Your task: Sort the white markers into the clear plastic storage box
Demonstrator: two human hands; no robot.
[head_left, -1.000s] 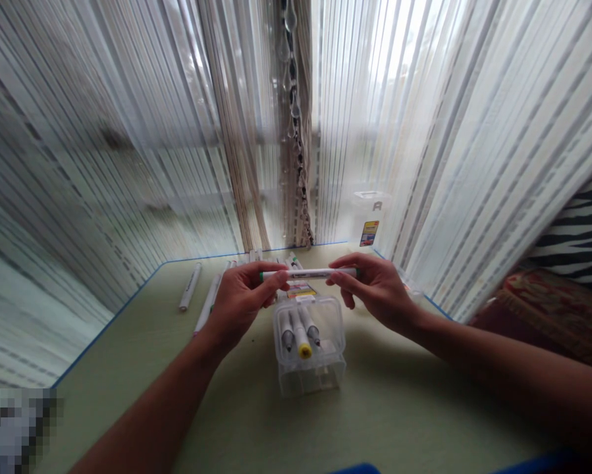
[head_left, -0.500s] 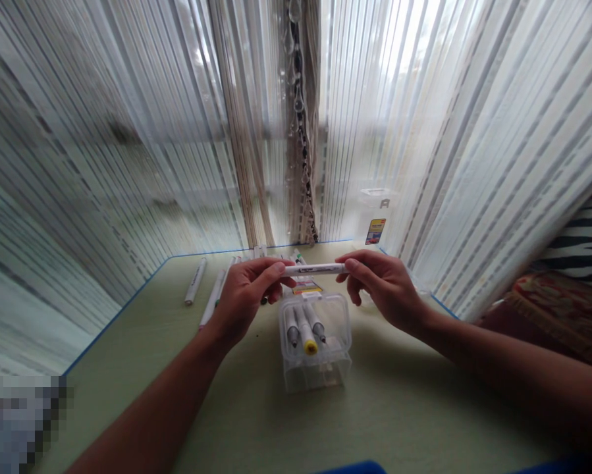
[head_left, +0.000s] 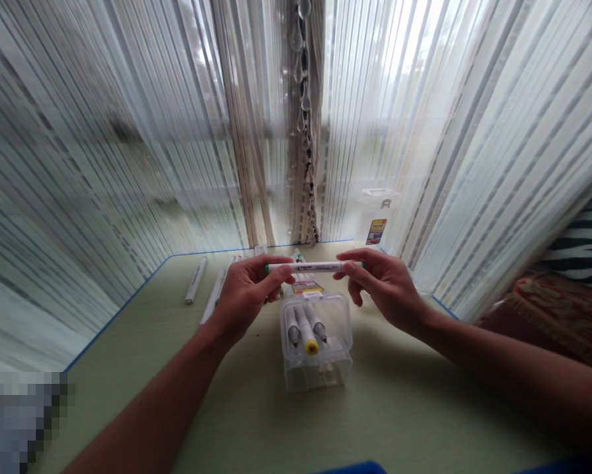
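A white marker (head_left: 318,267) with green ends lies level between my two hands, dark print along its barrel. My left hand (head_left: 249,286) pinches it near the left end, where a green tip shows past the fingers. At the other end my right hand (head_left: 382,283) grips it between thumb and fingers. Just below and nearer to me stands a clear plastic box (head_left: 317,375) with several markers in it. One of these has a yellow end (head_left: 311,346); two others show grey tapered tips.
More white markers lie on the pale green table, one apart at the left (head_left: 195,281) and several behind my left hand. A clear container with a yellow label (head_left: 376,232) stands at the back right. String curtains (head_left: 177,131) hang along the table's far edge.
My left fingers have shifted on the marker, so its green left end now shows. A bit of green has also come into sight at my right hand. The box stays put.
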